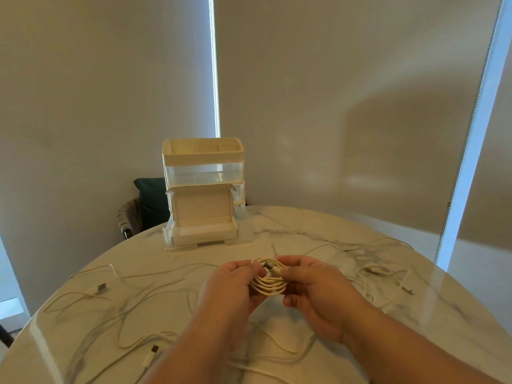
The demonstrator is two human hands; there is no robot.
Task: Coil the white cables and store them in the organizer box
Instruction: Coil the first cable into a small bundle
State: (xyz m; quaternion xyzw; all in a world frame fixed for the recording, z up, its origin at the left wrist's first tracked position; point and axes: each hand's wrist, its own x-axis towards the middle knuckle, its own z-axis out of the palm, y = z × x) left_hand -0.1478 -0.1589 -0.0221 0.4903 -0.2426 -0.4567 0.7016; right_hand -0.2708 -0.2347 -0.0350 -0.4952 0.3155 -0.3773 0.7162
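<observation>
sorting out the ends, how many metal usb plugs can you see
3: the left plug lying on the table, the front-left plug near its edge, and the coil plug on the coil held by the left hand and right hand. Others may be hidden.

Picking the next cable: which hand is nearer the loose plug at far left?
Left. Both hold the coil; the left hand is right of the plug, the right hand farther right.

With fingers curled, left hand (230,291) and right hand (317,296) meet.
</observation>
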